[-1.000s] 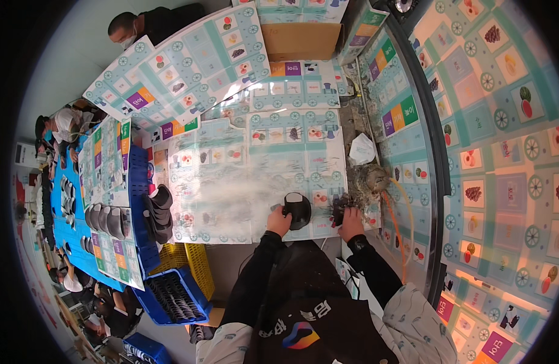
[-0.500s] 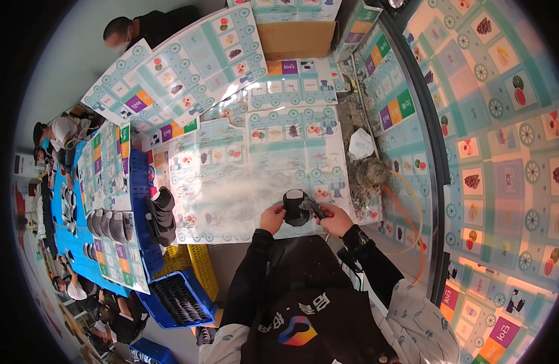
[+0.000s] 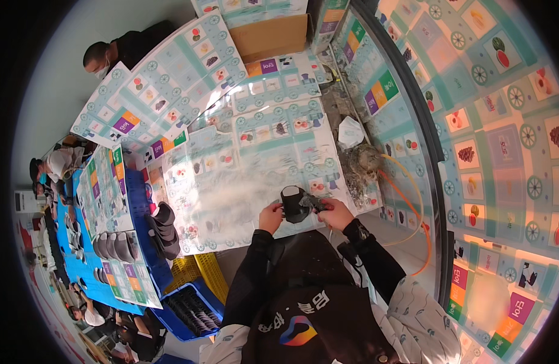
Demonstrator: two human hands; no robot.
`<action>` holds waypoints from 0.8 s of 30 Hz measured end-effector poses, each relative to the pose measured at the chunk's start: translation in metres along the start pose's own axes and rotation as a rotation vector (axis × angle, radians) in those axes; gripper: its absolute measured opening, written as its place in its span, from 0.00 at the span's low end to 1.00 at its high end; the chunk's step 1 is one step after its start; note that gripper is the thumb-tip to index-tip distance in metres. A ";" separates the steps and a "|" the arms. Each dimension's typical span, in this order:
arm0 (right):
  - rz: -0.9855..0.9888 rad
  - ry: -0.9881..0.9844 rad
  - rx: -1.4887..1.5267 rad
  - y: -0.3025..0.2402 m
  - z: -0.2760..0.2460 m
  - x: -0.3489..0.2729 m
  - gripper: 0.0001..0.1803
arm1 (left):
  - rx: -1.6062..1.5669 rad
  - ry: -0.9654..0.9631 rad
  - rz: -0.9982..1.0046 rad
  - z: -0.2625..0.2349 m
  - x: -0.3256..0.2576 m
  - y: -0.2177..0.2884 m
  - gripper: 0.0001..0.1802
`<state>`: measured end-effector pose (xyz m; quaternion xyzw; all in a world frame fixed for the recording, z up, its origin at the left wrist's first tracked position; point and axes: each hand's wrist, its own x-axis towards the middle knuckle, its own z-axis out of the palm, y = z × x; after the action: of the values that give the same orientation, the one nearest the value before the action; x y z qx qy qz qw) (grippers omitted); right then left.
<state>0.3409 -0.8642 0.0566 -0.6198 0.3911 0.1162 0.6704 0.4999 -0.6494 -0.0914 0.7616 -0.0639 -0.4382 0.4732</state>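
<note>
Over the near edge of the sheet-covered table, my left hand pinches the left side of a black, curved, cup-like piece with a pale oval on top. My right hand is closed around a dark grey hand tool, its head against or very close to the piece's right side. Whether they touch I cannot tell. Pale dust coats the table sheet beyond my hands. Similar dark curved pieces stand nested at the table's left edge.
A blue crate of dark pieces stands lower left, beside a yellow crate. Grey curved pieces line a side table. An orange hose loops at right near a dusty lump and white crumpled item. Other people work at left.
The whole view has turned slightly, so the table looks tilted. The black piece has tipped a little, and the tool's head has shifted along its right side. Both hands keep their hold.
</note>
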 end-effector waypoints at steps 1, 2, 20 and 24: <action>0.033 -0.028 -0.062 -0.003 -0.001 0.000 0.27 | -0.006 0.001 0.009 0.001 0.000 0.000 0.18; 0.057 -0.053 -0.134 -0.005 -0.001 0.000 0.26 | 0.001 0.011 0.020 0.002 0.001 -0.001 0.18; -0.262 0.080 -0.531 0.002 0.019 0.015 0.19 | 0.184 -0.028 0.171 -0.002 -0.004 0.013 0.18; -0.264 0.169 -0.595 0.002 0.022 0.019 0.16 | 0.155 -0.030 0.166 -0.002 -0.005 0.016 0.17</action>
<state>0.3609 -0.8501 0.0411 -0.8410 0.3107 0.0858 0.4346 0.5037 -0.6544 -0.0755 0.7813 -0.1675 -0.4025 0.4466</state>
